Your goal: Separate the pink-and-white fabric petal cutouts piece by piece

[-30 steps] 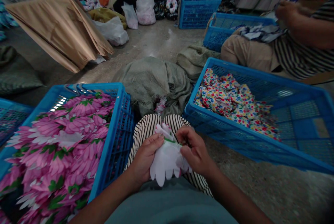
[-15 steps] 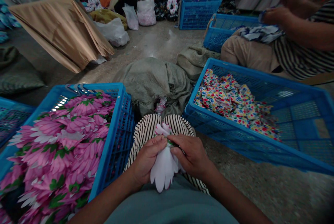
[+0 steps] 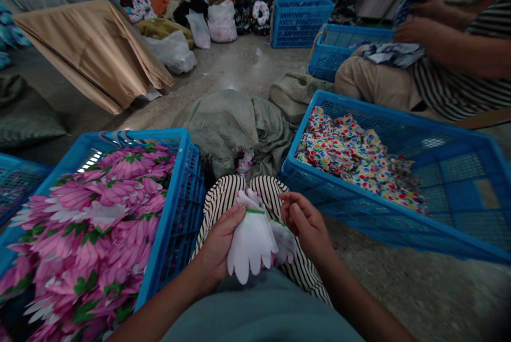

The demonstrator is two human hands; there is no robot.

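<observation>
My left hand (image 3: pixel 224 241) is closed on a white petal-shaped fabric piece (image 3: pixel 249 243) with a narrow green band at its top, pinching it near the band. Pink-edged petals (image 3: pixel 250 198) show above that band. Beside it, over my lap, hangs a second white petal piece (image 3: pixel 284 243), partly covered by the first. To the right, my right hand (image 3: pixel 307 225) is lifted off the held piece, close to the second one. Its fingers are loosely bent and apart, and I see nothing gripped in them.
At the left stands a blue crate (image 3: pixel 184 142) heaped with pink petal pieces (image 3: pixel 115 198). On the right, another blue crate (image 3: pixel 359 180) holds colourful printed fabric (image 3: pixel 347 150). A grey-green sack (image 3: pixel 235 124) lies ahead. A person (image 3: pixel 447 60) sits at the right handling cloth.
My right hand has moved away from the petal piece, to the right. The white petals have spread, and a second piece shows beside the one in my left hand.
</observation>
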